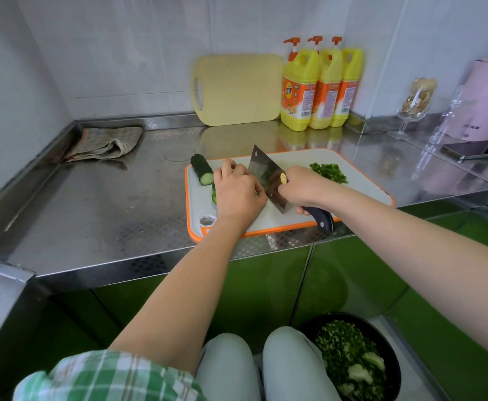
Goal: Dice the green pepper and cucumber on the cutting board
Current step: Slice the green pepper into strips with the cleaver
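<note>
Head view. Hazards, as judged:

- Counter (106, 204), slick steel. The cutting board (297, 159) lies near its front lip and could skid under chopping.
- Cleaver (265, 175). The right hand (300, 188) is clenched round the handle. The blade stands edge-down on the board, touching or just beside the knuckles of the left hand (238, 192). If that finger guard lapses, a finger gets nicked.
- Cucumber (202, 170). A round stub lies loose at the board's far left corner, just beside the left hand, and could roll onto the counter.
- Pepper (329, 170). It is already diced and heaped at the board's far right, where a sweep of the right arm could scatter it.
- Slices (214, 195). Green pieces are pinned under the left hand's curled fingers, mostly hidden. Wet pieces may slip and cut unevenly.

Count:

- Counter: one.
- Boards: two, the cutting board in use and a yellow board (237, 88) leaning on the wall.
- Bowl (381, 342) of chopped greens, below by the knees: one.
- Bottles (319, 85): three.
- Cloth (104, 143): one.
- Cleaver: one.
- Hands: two.
- Cucumber stub: one.
- Pepper heap: one.
- Slices: too hidden to count.
</note>
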